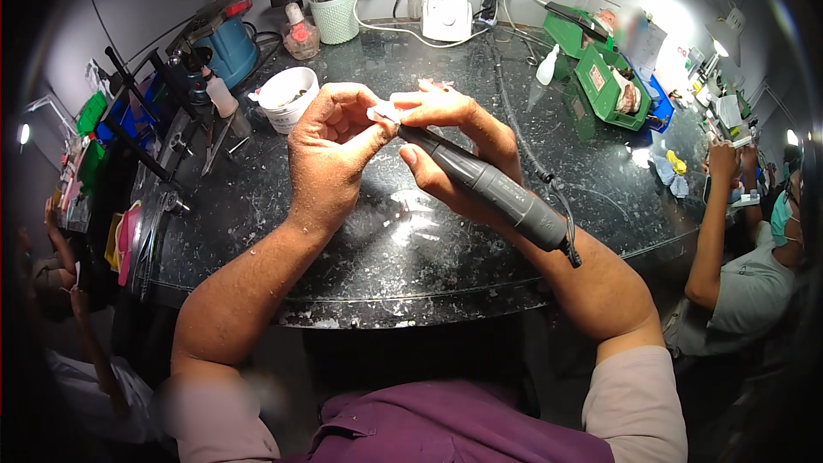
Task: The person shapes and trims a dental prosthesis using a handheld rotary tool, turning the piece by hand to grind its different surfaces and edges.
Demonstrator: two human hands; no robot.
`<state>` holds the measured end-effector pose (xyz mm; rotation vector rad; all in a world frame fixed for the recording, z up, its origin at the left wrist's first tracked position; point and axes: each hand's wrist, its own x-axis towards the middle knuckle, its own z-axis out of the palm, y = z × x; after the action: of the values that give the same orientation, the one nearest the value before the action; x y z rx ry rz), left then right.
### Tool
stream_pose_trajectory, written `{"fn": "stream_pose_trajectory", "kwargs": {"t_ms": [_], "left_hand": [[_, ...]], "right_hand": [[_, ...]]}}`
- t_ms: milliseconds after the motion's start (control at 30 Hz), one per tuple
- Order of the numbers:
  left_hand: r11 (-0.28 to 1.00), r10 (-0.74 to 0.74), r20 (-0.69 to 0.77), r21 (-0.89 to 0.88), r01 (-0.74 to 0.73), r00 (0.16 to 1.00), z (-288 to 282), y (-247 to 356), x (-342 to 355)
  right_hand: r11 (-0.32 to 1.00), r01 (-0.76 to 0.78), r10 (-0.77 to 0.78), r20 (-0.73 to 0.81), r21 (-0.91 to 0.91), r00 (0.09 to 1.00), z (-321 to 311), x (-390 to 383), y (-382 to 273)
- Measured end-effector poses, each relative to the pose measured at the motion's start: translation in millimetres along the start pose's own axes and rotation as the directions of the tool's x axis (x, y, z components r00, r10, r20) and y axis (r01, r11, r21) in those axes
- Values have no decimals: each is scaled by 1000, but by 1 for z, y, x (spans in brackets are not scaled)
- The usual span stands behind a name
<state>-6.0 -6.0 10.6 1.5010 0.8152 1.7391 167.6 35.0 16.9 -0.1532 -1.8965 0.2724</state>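
Observation:
My left hand [327, 150] pinches a small pinkish-white piece [382, 112] between thumb and fingertips above the bench; its exact kind is too small to make out. My right hand [471, 133] is closed around a dark grey rotary handpiece [493, 184], whose cord end points toward my right forearm. The front of the handpiece meets the small piece, and my right fingertips rest close to my left ones. Fingers hide the tool's tip. Pale dust covers both hands.
A white tub [288, 103] stands left of my left hand. Behind are a pink-labelled bottle [300, 39], a tool cup [335, 19] and a white device [447, 17]. Green boxes [604, 90] with dental casts sit right, beyond a coiled cord [507, 111]. Co-workers sit at both sides.

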Motion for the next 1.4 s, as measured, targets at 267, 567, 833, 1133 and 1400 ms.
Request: {"fn": "stream_pose_trajectory", "kwargs": {"t_ms": [267,567,833,1133,1400], "left_hand": [[1000,-3,-8,17,3,1000,0,0,0],[993,69,-32,101,-66,997,4,1,1],[964,118,-10,242,-112,993,-1,-3,2],[993,11,-24,118,-8,1000,3,3,1],[998,-56,-21,-17,56,998,2,4,3]], "right_hand": [[1000,17,-17,1,0,1000,0,1,-1],[999,-27,28,-25,44,999,1,-1,-2],[998,-66,67,-40,16,997,-1,0,-5],[1000,19,-19,5,16,1000,-2,4,-4],[996,-86,87,-59,8,994,-5,-1,-3]]}}
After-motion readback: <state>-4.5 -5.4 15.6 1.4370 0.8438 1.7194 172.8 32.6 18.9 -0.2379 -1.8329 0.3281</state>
